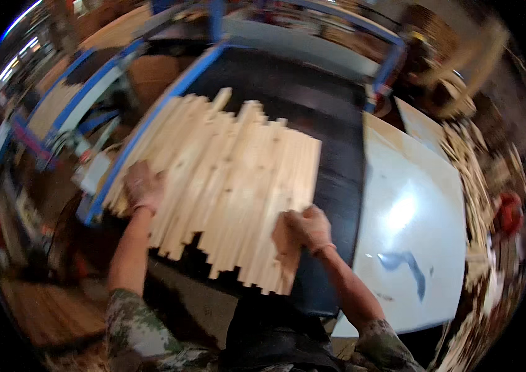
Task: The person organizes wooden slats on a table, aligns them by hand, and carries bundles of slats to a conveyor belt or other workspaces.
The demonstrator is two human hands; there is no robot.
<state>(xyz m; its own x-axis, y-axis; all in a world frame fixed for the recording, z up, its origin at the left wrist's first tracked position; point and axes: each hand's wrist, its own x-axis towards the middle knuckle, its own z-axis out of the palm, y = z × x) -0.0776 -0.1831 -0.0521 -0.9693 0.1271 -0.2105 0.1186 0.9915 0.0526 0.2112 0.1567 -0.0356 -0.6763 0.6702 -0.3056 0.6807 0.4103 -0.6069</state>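
Note:
A wide row of pale wooden strips [232, 173] lies side by side on a black belt [337, 161], with uneven ends at the far and near sides. My left hand [144, 187] is at the left side of the row, its fingers bent over the outer strips and slightly blurred. On the right edge, my right hand [309, 227] is closed around the outermost strips, knuckles up. Its fingertips are partly hidden. A dark shadow from this hand falls on the wood.
A blue rail [151, 118] borders the belt on the left, and a blue frame [390, 62] crosses the far end. To the right stands a shiny pale table [412, 229] with a dark smear. Loose wood strips [471, 180] are piled beyond it.

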